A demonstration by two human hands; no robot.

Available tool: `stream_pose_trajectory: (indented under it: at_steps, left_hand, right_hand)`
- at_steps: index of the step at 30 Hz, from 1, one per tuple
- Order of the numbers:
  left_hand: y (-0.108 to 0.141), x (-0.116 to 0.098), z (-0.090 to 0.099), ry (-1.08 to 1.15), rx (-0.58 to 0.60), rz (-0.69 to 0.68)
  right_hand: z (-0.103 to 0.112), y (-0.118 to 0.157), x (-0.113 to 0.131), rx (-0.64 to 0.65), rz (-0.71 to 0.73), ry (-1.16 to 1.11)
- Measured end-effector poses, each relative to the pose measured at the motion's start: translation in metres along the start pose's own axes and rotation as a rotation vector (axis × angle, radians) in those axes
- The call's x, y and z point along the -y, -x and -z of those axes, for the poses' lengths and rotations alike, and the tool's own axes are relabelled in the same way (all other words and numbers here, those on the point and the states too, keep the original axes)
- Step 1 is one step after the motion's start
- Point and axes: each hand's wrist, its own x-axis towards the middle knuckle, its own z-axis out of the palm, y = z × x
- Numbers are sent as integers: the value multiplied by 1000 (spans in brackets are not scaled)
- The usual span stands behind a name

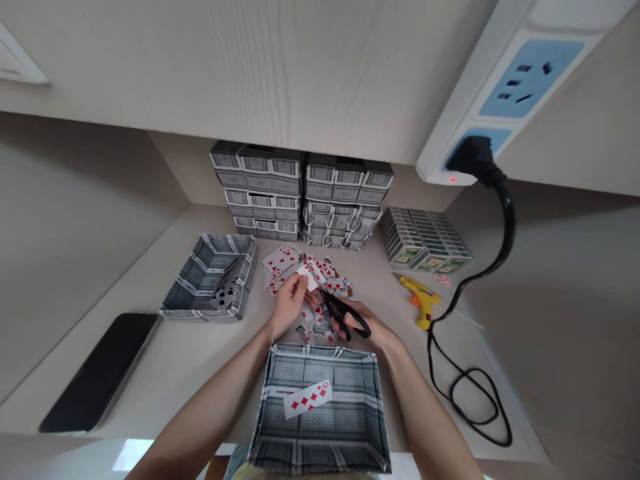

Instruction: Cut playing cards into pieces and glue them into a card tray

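Observation:
Between thumb and fingers, my left hand (290, 301) pinches a white playing card (307, 277) with red marks. My right hand (363, 322) is closed around the black handles of a pair of scissors (345, 312), whose blades point up and left to the card's right edge. Whether the blades touch the card I cannot tell. Under and behind both hands lies a loose pile of playing cards (281, 261), some cut into pieces. Close to my body stands an open box made of cards (320, 367), with a cut nine of diamonds (309, 399) in it.
Another open card box (175, 308) holds some cards at left, beside a black flat slab (100, 373). Stacked card boxes (265, 180) stand at the back. On the right are packed decks (425, 240), a yellow glue gun (423, 300) and its black cable (457, 293), plugged into a power strip (500, 100).

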Motion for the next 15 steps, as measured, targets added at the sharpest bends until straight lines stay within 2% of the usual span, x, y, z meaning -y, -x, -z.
stream_pose_trajectory:
  at_steps: [15]
  left_hand:
    - [-1,1,1,-8,-7,-9]
  right_hand:
    - [2,-2,-11,17,20,-90]
